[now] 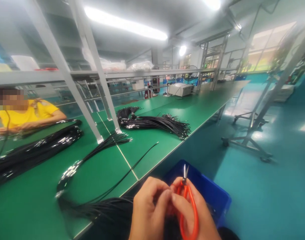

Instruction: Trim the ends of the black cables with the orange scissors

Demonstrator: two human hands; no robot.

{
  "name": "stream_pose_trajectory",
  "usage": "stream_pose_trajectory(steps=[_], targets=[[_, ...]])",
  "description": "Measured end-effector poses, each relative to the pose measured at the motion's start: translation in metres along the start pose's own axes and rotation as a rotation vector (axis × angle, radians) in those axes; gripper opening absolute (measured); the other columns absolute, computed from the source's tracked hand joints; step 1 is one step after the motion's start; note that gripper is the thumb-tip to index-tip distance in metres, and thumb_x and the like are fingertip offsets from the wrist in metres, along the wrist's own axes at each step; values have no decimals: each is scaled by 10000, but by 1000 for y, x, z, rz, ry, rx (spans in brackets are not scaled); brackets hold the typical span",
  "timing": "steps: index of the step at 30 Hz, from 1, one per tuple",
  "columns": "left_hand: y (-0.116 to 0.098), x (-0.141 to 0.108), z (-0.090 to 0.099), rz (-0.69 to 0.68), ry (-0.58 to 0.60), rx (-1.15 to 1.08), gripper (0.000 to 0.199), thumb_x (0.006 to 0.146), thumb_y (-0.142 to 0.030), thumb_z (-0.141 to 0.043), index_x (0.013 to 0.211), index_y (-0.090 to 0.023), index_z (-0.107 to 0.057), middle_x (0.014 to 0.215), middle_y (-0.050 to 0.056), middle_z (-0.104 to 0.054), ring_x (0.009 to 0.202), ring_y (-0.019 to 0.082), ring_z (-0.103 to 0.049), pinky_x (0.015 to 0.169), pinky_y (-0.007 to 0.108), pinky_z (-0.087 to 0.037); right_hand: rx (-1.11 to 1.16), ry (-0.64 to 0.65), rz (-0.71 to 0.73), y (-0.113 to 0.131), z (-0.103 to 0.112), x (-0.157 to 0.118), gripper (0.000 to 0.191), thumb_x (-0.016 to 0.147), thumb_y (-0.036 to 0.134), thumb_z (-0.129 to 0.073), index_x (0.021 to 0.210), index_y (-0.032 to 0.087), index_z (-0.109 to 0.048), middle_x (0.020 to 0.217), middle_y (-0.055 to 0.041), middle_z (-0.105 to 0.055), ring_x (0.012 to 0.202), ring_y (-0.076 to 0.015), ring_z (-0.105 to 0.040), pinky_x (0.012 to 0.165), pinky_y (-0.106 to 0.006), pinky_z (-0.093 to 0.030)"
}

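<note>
R hand (201, 208): fingers clamped on orange-handled scissors (196, 213), blades up, slightly apart. L hand (148, 203): fingers together, tips at R fingertips; can't tell what's pinched, if anything. Black cable bundle (112, 208) on green surface (139, 163), running over edge, near L hand; blue bin (215, 190) below/beyond hands.

Risks (my est.): bundle could slide off, its overhang pulling; scissors could slip into bin, R grip being shared w/ fingertip work; open blades could nick skin if wrist turns.
</note>
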State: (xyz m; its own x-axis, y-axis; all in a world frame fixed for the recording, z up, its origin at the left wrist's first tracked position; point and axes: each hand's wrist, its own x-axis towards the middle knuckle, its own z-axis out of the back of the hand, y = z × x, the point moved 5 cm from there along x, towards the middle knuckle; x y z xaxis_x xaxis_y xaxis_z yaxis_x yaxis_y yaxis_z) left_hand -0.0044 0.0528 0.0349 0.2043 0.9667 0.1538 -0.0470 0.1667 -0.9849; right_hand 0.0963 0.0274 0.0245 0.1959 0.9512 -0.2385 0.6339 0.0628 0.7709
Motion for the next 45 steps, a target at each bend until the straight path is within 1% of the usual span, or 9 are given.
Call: stream_pose_trajectory(steps=[4, 13, 18, 26, 31, 35, 39, 43, 45], targets=[[6, 3, 1, 110, 101, -310, 173, 807, -296, -628, 699, -161, -615, 571, -9, -593, 522, 123, -555, 533, 223, -448, 68, 19, -87, -3, 3, -1, 188, 615, 195, -744, 738, 198, -602, 610, 30, -597, 546, -113, -533, 539, -209, -458], [6, 2, -4, 135, 65, -525, 131, 767, -244, -689, 719, -159, -603, 627, -23, -583, 546, 106, -547, 553, 224, -444, 125, 49, -29, 0, -1, 3, 177, 575, 203, -770, 666, 209, -617, 589, 25, -583, 514, -134, -528, 511, -248, -446], [9, 1, -13, 266, 55, -769, 166, 766, -251, -670, 676, -158, -567, 571, -30, -558, 497, 93, -506, 534, 225, -418, 141, 37, -74, -3, 1, 4, 132, 616, 180, -743, 719, 203, -664, 655, 8, -617, 567, -131, -550, 567, -244, -466], [15, 2, -7, 265, 11, -658, 169, 750, -282, -684, 690, -167, -576, 584, -29, -554, 533, 104, -501, 561, 227, -424, 172, 65, -68, -4, 6, 9, 132, 615, 162, -735, 721, 196, -664, 645, 12, -627, 557, -124, -554, 562, -239, -470], [0, -2, 23, -67, -222, 41, 123, 771, -215, -640, 881, -224, -695, 851, 38, -653, 739, 174, -591, 698, 263, -477, 174, 57, -85, -6, 11, 10, 173, 624, 161, -764, 759, 205, -665, 675, 8, -661, 566, -125, -588, 558, -235, -491], [-10, -4, 26, -248, -229, 368, 152, 747, -208, -664, 852, -263, -759, 1026, 88, -677, 766, 222, -632, 720, 301, -499, 207, 52, -100, -8, 8, 9, 207, 606, 171, -789, 771, 207, -668, 705, 7, -666, 601, -140, -613, 590, -257, -511], [-8, -4, 30, -230, -270, 366, 135, 787, -210, -611, 786, -247, -741, 937, 82, -698, 831, 231, -643, 746, 290, -494, 172, 48, -65, -10, 4, 11, 175, 616, 185, -773, 748, 209, -661, 661, 5, -656, 560, -129, -583, 555, -243, -488], [5, -5, 15, -5, -87, 31, 89, 770, -272, -634, 783, -199, -683, 704, 32, -701, 648, 186, -639, 602, 243, -501, 166, 25, 13, -12, 3, 15, 181, 586, 240, -779, 710, 222, -648, 619, 10, -621, 493, -128, -523, 474, -247, -446], [10, -7, 9, 82, -87, -116, 147, 749, -317, -662, 700, -178, -657, 602, 14, -673, 551, 160, -602, 540, 228, -478, 129, 25, 12, -11, 1, 16, 187, 585, 259, -786, 687, 219, -634, 607, 8, -611, 468, -128, -499, 445, -250, -422]])
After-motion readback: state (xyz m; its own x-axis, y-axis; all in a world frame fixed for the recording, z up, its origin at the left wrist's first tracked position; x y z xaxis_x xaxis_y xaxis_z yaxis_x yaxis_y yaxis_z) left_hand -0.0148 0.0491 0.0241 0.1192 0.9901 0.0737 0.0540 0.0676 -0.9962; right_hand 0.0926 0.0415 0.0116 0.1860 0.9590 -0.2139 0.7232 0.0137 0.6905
